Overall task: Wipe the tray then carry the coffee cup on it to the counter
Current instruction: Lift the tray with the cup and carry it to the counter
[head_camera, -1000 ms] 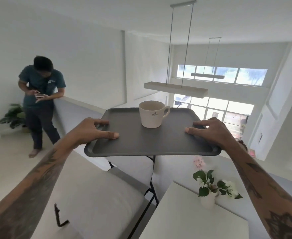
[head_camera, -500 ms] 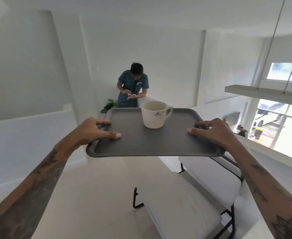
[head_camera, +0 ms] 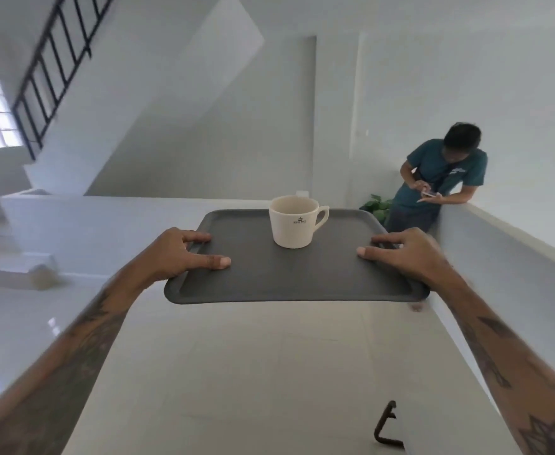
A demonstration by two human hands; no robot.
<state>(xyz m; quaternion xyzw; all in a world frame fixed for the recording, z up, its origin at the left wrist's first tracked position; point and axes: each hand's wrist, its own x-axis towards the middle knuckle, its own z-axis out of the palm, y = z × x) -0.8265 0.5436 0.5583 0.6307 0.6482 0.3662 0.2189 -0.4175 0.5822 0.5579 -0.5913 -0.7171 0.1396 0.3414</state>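
A dark grey rectangular tray (head_camera: 296,277) is held level in the air in front of me. My left hand (head_camera: 177,254) grips its left edge, thumb on top of the surface. My right hand (head_camera: 407,252) grips its right edge the same way. A cream coffee cup (head_camera: 292,221) with a small dark logo stands upright on the far middle of the tray, its handle pointing right. The cup's inside cannot be seen.
A person in a teal shirt (head_camera: 440,178) leans on a low white wall (head_camera: 505,257) at the right, looking at a phone. A white staircase with a black railing (head_camera: 50,73) rises at the left. A black chair leg (head_camera: 386,428) shows at the bottom. Pale floor lies below.
The view has swung left: the person moved from centre to the right, the chairs dropped out of view, and the staircase appeared. Both hands keep the same hold on the tray.
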